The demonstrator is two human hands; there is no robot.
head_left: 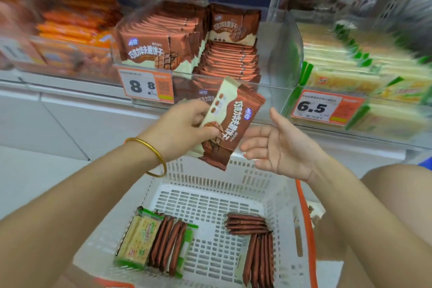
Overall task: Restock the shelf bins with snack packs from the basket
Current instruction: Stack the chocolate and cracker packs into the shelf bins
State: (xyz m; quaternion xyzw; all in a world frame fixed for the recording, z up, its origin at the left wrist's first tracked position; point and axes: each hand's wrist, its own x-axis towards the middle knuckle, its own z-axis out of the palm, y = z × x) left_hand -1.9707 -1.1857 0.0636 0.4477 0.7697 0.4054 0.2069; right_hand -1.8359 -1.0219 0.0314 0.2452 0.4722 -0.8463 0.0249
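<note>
Head view: the left hand pinches a small stack of brown wafer packs above the basket. The right hand hovers just beside them, fingers spread, holding nothing. It should probably square the stack first, then the packs can stand upright in the matching bin.

Left hand gripping packs, right hand splayed

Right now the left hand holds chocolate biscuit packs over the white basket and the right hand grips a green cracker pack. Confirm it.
Wrong on one point: in the head view the right hand is open and holds nothing. The left hand does hold chocolate biscuit packs over the white basket.
</note>
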